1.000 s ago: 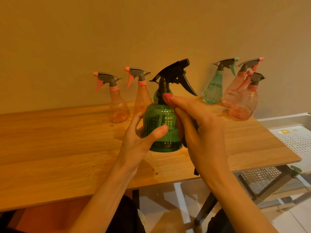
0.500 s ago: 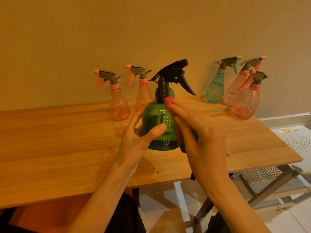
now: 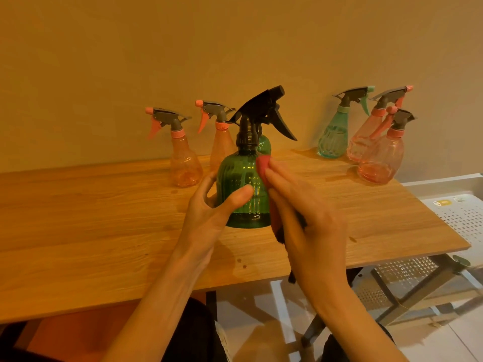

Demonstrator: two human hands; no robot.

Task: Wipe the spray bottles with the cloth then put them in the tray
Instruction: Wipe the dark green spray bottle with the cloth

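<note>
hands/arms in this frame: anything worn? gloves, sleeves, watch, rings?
Nothing worn that shows. The left hand and the right hand are both bare: no gloves, no rings on the fingers that show. Both forearms are bare up to the bottom edge of the frame, with no sleeve cuffs, watch or wristband in sight. Dark clothing shows only below the arms, at lap level.

My left hand [image 3: 209,212] reaches forward, palm turned right, thumb [image 3: 239,197] pressed across the near face of the green spray bottle [image 3: 244,194], fingers curled round its far left side. My right hand [image 3: 311,220] is held edge-on, fingers straight and together, flat against the bottle's right side with the red cloth [image 3: 262,164] trapped beneath them. Both forearms are bare and converge from below.
</note>
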